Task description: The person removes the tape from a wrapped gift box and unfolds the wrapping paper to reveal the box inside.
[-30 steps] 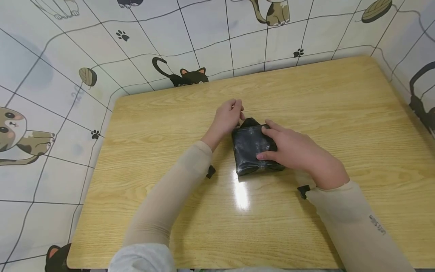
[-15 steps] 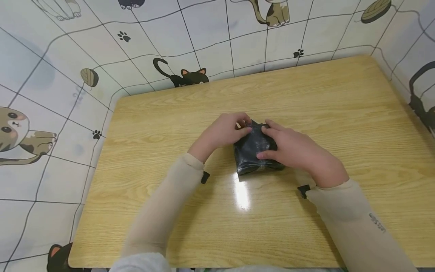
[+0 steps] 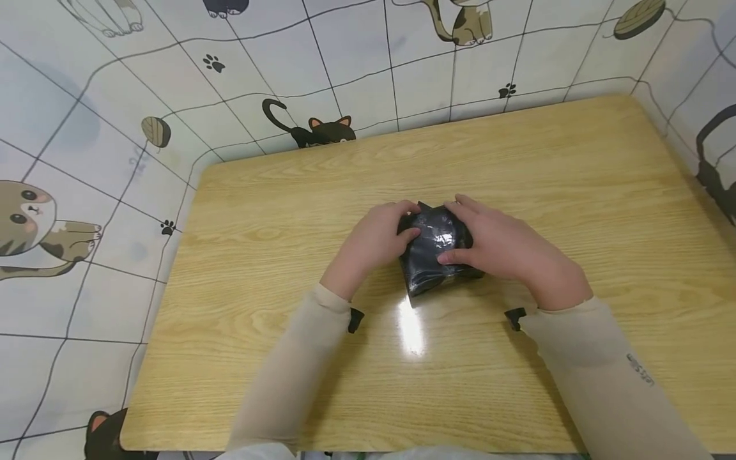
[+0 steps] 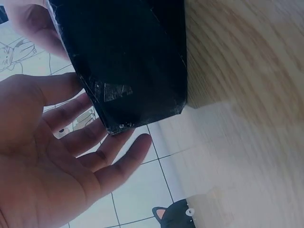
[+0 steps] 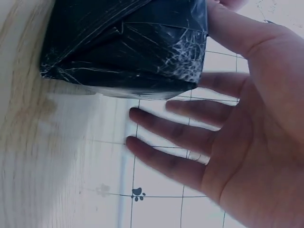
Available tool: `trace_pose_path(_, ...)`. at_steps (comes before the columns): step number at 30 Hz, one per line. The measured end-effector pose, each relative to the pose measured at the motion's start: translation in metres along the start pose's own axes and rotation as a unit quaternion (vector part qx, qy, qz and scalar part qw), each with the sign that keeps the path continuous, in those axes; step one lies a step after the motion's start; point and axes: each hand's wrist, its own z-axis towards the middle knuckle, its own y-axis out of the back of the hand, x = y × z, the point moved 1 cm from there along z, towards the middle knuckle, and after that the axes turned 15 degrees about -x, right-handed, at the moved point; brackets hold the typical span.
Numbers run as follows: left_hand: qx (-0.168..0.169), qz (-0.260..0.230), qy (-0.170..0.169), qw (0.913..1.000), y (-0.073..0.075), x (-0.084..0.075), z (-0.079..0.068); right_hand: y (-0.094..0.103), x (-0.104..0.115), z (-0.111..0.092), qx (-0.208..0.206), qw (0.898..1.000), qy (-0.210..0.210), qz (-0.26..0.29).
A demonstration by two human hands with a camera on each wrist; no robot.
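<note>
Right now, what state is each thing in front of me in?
Package: wrinkled, shiny; can't tell if sealed
Left grip: holding the package's left side
Right grip: holding its right side, thumb on top
Sleeves: down to the wrists
Table: reflecting light

Indoors, sort of room unclear; wood-grain table [image 3: 276, 217]; grid-lined walls [image 3: 362, 48] with cartoon cats [image 3: 332, 131]

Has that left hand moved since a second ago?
Yes: judged against the table's far edge, the left hand has come toward the person, its thumb now on the black package.
</note>
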Motion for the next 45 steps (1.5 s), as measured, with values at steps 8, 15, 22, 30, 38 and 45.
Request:
trace_pose_path(8,-0.032,-0.007,0.007,0.9994,-0.002,-0.004,-0.006,0.000,-0.002,-0.005,0.030,0.997,-0.060,0.040)
trace_pose_path(15,-0.050,-0.010,-0.014,0.9986,-0.008,-0.014,-0.015,0.001,-0.008,-0.011,0.047,0.996,-0.069,0.042)
trace_pose_path(22,-0.051,0.017,-0.032,0.9980,-0.012,-0.027,-0.029,0.008,-0.021,-0.019,0.072,0.993,-0.084,0.047)
trace_pose_path(30,-0.024,-0.063,0.023,0.9975,-0.013,-0.005,-0.013,0.012,-0.033,-0.020,0.093,0.991,-0.089,0.035)
trace_pose_path(38,0.060,-0.034,-0.009,0.9976,-0.035,0.040,0.047,0.010,-0.035,-0.020,0.100,0.990,-0.089,0.037)
trace_pose_path(45,0.122,0.032,-0.115,0.9853,-0.037,0.024,0.069,0.010,-0.035,-0.019,0.094,0.991,-0.086,0.041)
